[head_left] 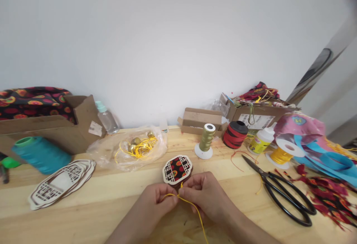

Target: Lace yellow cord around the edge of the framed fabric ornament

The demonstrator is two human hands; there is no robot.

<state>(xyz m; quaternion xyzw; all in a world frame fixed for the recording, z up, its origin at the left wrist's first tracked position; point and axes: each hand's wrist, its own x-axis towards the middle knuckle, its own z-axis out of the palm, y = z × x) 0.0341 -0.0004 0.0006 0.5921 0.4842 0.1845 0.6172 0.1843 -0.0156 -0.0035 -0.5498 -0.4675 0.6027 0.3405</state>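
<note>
1. Yellow cord (pixel 199 213) runs between the two hands I'm watching, its loose end trailing toward the near side of the wooden table (pixel 117 195).
2. The left hand (pixel 157 201) is nearly closed, thumb and forefinger pinched together on the cord; its other fingers curl under, partly hidden from me.
3. The right hand (pixel 206 193) is closed in much the same way, thumb pressed against the fingers on the cord, right beside the left fingertips.
4. Just beyond those fingertips is the wooden plaque (pixel 177 169), pale fretwork framing dark cloth with red and orange spots. A bit of the cord shows at its lower edge; whether the right hand touches the plaque, I can't tell.
5. Past the plaque, toward the wall, a clear plastic bag (pixel 103 154) holds more yellow cord among brass-coloured balls.
6. Over on the left, fretwork cutouts (pixel 52 190) lie overlapping beside a tipped teal spool (pixel 41 154), with a cardboard box (pixel 33 128) of patterned fabric behind.
7. To the right of the plaque, an olive thread spool (pixel 206 138) stands upright, near a red-and-black spool (pixel 235 135) and a white-capped bottle (pixel 260 141).
8. Black-handled scissors (pixel 279 192) lie to the right of the right hand, their tips pointing away from the person, with dark red fabric scraps (pixel 329 192) beside them.
</note>
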